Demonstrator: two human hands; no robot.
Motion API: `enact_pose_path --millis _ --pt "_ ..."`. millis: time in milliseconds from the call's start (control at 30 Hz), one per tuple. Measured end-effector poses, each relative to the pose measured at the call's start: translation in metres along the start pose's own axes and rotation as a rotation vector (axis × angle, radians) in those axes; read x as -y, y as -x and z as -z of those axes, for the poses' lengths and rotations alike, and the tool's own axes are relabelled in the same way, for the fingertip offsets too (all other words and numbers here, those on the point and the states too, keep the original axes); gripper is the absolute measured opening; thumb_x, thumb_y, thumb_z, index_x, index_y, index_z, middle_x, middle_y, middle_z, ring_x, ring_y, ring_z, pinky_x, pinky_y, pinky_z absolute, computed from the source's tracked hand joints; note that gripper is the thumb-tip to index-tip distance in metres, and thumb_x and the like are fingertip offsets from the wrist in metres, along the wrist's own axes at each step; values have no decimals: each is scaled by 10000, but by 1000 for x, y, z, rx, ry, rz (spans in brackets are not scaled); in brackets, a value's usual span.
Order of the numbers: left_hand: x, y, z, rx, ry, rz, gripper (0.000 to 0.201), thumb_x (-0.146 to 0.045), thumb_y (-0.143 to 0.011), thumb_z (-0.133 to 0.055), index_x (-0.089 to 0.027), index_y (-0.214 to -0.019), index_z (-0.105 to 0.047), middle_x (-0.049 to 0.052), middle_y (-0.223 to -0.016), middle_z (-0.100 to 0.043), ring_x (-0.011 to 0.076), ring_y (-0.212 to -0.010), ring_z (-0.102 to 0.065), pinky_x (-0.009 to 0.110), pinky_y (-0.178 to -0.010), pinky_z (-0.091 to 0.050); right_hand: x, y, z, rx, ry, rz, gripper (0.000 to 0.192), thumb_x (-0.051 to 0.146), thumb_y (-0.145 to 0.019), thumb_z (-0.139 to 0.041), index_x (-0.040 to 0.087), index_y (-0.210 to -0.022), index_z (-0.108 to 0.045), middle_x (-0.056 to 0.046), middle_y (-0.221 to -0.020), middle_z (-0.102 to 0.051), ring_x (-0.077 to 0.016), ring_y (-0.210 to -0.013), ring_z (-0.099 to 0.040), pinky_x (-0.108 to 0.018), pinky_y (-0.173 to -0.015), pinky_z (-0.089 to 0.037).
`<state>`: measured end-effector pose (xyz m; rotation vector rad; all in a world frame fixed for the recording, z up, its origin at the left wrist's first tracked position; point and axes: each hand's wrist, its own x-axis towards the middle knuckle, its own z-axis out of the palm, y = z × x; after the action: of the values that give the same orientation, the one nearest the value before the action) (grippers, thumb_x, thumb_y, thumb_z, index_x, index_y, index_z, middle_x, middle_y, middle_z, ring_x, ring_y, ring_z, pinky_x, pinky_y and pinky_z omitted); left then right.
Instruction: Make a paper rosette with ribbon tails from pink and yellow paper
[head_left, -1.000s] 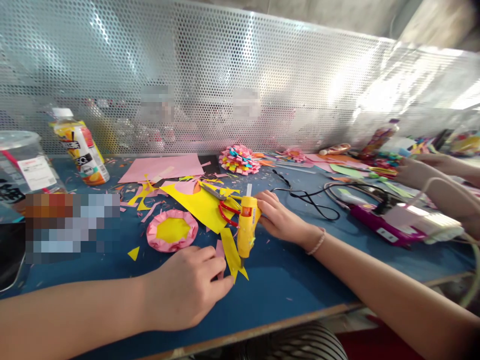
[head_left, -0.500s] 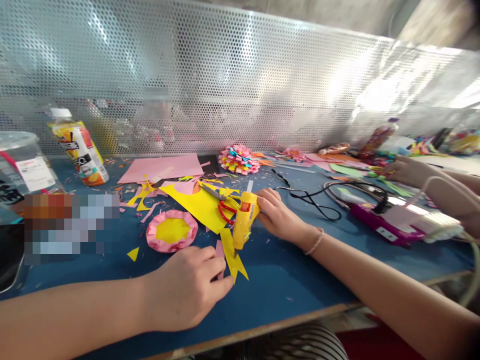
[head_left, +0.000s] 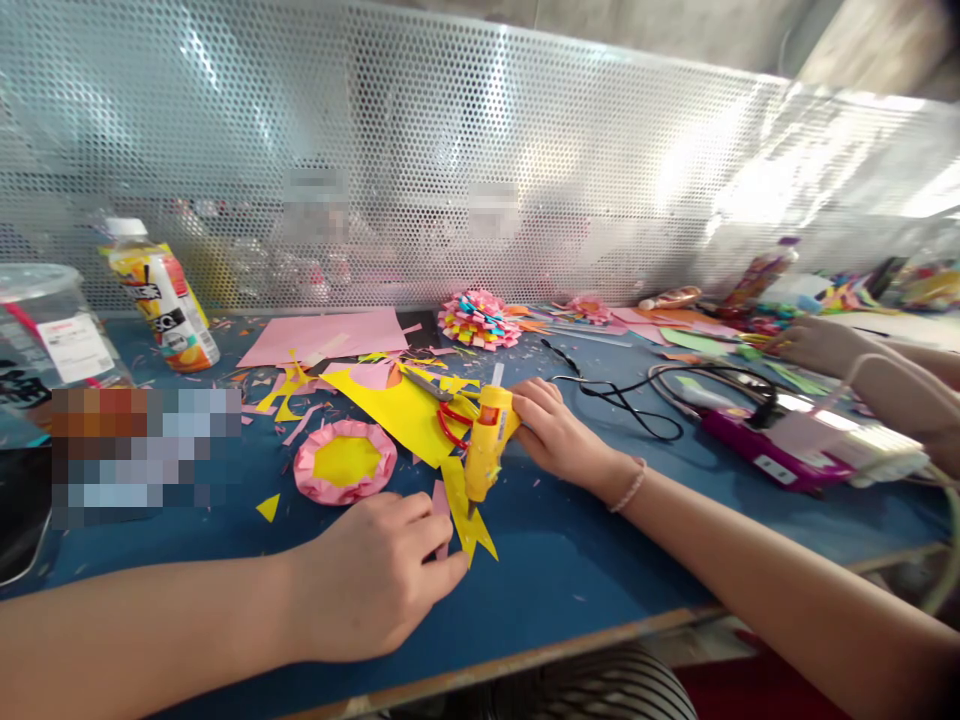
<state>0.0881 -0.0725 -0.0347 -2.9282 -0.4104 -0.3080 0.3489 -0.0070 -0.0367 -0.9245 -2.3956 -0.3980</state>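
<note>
Nearest to us, our left hand (head_left: 379,580) rests knuckles-up on the blue worktop (head_left: 570,560), its fingers curled together and its fingertips pinching a small pink paper strip (head_left: 439,500) against the surface. Just beyond those fingertips lies a long yellow paper offcut (head_left: 463,505) that ends in a forked tail.

Over that offcut stands the yellow plastic hot glue gun (head_left: 486,445). Its long axis runs steeply, tilted a little: the nozzle points down and toward us at the yellow paper, and the pale glue stick sticks out of the far, upper end. Our right hand (head_left: 559,432) lies just to the right of the gun, fingers closed around its body and handle. The gun thus sits between our two hands, close beyond the left one and in the grip of the right.

Left of the gun lies a round pink paper rosette with a yellow centre (head_left: 345,460). Behind the gun we see red-handled scissors (head_left: 450,415) on a large yellow paper sheet (head_left: 397,400). Farther back are a flat pink paper sheet (head_left: 326,335), a multicoloured paper flower ball (head_left: 478,318) and, at the left, a tilted juice bottle with an orange label (head_left: 161,295). At the far right, another person's hand (head_left: 821,345) rests among coloured scraps.
</note>
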Motion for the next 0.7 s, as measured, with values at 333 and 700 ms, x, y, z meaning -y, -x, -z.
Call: enact_pose_path --millis 333,700 --pt "0 0 -1 9 6 -2 258 -186 -819 -401 -194 -1037 -539 72 -818 -537 169 -718 -447 282 -584 -369 -9 2 -10 -64 56 -115 246 180 -847 -359 195 -1066 -470 -103 -956 -525 -230 -863 -440 -382 -736 -372" --pt "4 0 7 15 111 28 229 -150 -810 -429 -196 -985 -570 70 -861 -546 161 -774 -499 265 -654 -413 -5 -1 -8 -16 116 -235 353 378 -760 -556 194 -1048 -465 -101 -983 -539 -256 -906 -470 -404 -784 -378"
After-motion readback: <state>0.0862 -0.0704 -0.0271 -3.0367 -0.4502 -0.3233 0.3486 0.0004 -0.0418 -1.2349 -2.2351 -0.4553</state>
